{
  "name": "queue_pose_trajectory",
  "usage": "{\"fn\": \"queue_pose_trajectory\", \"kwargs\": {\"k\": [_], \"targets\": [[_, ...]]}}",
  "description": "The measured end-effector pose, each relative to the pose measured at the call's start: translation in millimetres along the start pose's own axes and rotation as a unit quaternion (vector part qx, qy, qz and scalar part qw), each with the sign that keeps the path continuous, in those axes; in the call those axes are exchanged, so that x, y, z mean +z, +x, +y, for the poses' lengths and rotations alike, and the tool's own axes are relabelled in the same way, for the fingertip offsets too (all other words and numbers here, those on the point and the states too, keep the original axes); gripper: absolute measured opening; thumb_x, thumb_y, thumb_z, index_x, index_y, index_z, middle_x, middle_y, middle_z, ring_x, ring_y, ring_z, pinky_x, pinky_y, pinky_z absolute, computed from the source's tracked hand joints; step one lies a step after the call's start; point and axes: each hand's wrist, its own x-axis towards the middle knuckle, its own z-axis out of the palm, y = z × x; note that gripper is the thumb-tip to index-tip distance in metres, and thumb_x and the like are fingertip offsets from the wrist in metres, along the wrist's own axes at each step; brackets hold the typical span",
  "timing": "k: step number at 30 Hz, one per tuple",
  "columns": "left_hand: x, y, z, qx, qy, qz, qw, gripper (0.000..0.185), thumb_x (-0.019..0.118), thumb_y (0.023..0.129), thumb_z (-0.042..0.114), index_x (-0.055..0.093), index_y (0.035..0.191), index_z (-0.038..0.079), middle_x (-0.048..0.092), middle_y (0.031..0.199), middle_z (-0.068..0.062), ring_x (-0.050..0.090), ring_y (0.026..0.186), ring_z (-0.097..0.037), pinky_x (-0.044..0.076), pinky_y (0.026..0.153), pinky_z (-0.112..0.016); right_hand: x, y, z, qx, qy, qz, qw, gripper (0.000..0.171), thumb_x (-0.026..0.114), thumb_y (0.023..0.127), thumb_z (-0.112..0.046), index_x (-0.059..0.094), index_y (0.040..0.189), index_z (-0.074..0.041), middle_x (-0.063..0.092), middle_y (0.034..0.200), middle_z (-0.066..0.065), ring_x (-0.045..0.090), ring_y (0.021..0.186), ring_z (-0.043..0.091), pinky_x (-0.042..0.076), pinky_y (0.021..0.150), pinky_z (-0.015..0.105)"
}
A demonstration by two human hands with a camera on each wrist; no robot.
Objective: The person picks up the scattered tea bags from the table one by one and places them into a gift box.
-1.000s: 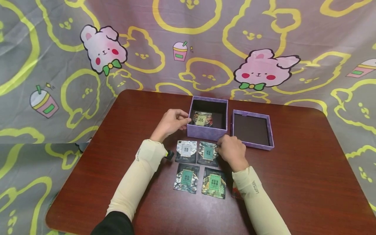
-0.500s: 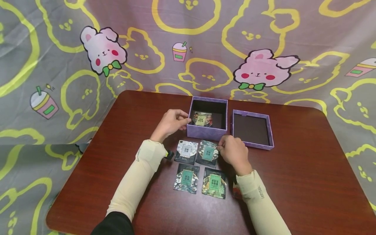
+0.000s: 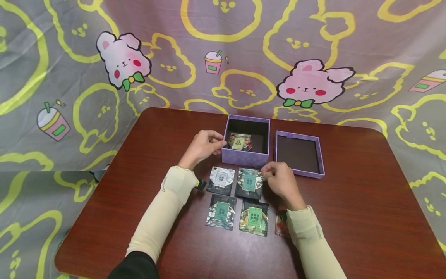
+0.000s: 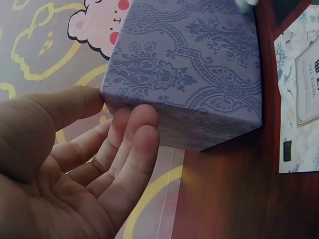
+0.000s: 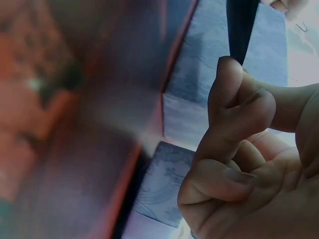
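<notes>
In the head view my left hand (image 3: 203, 147) holds the left side of an open purple box (image 3: 245, 157). The left wrist view has the thumb at the rim corner and the curled fingertips against the side of the patterned box (image 4: 184, 59). My right hand (image 3: 280, 179) pinches the right edge of a dark tea sachet with a teal label (image 3: 249, 182), in front of the box. Seen from the right wrist, the dark sachet edge (image 5: 242, 30) sticks up between thumb and index finger, the other fingers curled. Inside the box lies another sachet (image 3: 240, 142).
A white-labelled sachet (image 3: 221, 179) lies left of the held one. Nearer me are a teal-labelled sachet (image 3: 221, 212), a green one (image 3: 254, 218) and a reddish one (image 3: 281, 224), partly hidden by the right sleeve. The purple lid (image 3: 299, 153) lies right of the box.
The right hand has moved slightly right and toward me, and the sachet it pinches has shifted with it. The white-labelled sachet has turned a little. The left hand stays at the box.
</notes>
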Motion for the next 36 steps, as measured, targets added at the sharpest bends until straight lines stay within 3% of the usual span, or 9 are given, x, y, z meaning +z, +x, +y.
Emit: {"fn": "queue_pose_trajectory", "kwargs": {"k": [11, 14, 18, 26, 36], "targets": [[-2.7, -1.3, -1.7, -0.005, -0.001, 0.003, 1.0000, 0.035, 0.074, 0.094, 0.015, 0.065, 0.121, -0.006, 0.071, 0.090, -0.013, 0.068, 0.089, -0.046, 0.057, 0.082, -0.055, -16, 2, -12, -0.014, 0.063, -0.032, 0.997, 0.017, 0.060, 0.088, 0.009, 0.072, 0.087, -0.003, 0.067, 0.074, 0.006, 0.059, 0.065, 0.020, 0.046, 0.055, 0.031], [-2.7, -0.6, -2.3, -0.003, -0.001, 0.001, 1.0000, 0.035, 0.074, 0.094, 0.016, 0.066, 0.121, -0.006, 0.072, 0.091, -0.012, 0.068, 0.089, -0.045, 0.058, 0.082, -0.053, -21, 4, -18, -0.016, 0.081, -0.038, 0.996, 0.016, 0.059, 0.089, 0.008, 0.071, 0.089, -0.001, 0.067, 0.074, 0.008, 0.056, 0.063, 0.021, 0.043, 0.051, 0.029], [-3.8, 0.2, -2.1, -0.005, 0.003, 0.000, 1.0000, 0.033, 0.075, 0.094, 0.016, 0.067, 0.118, -0.004, 0.072, 0.090, -0.012, 0.069, 0.087, -0.044, 0.058, 0.081, -0.053, -28, 9, -24, -0.017, 0.099, -0.049, 0.994, 0.015, 0.057, 0.092, 0.008, 0.070, 0.091, 0.001, 0.066, 0.075, 0.009, 0.058, 0.064, 0.020, 0.048, 0.054, 0.029], [-4.2, 0.5, -0.6, -0.009, -0.004, 0.000, 1.0000, 0.028, 0.075, 0.093, 0.015, 0.068, 0.114, -0.002, 0.071, 0.089, -0.013, 0.069, 0.087, -0.045, 0.057, 0.082, -0.055, -42, 23, -38, -0.001, 0.143, -0.062, 0.988, 0.010, 0.059, 0.098, 0.002, 0.068, 0.099, 0.005, 0.066, 0.081, 0.018, 0.063, 0.071, 0.034, 0.053, 0.056, 0.031], [-2.6, 0.9, -0.6, -0.002, -0.010, -0.007, 0.9999, 0.030, 0.075, 0.093, 0.014, 0.068, 0.116, -0.004, 0.071, 0.089, -0.013, 0.069, 0.088, -0.046, 0.057, 0.082, -0.056, -54, 38, -46, 0.029, 0.192, -0.082, 0.978, 0.013, 0.063, 0.098, 0.000, 0.067, 0.104, 0.010, 0.068, 0.086, 0.017, 0.067, 0.069, 0.022, 0.053, 0.057, 0.024]]}}
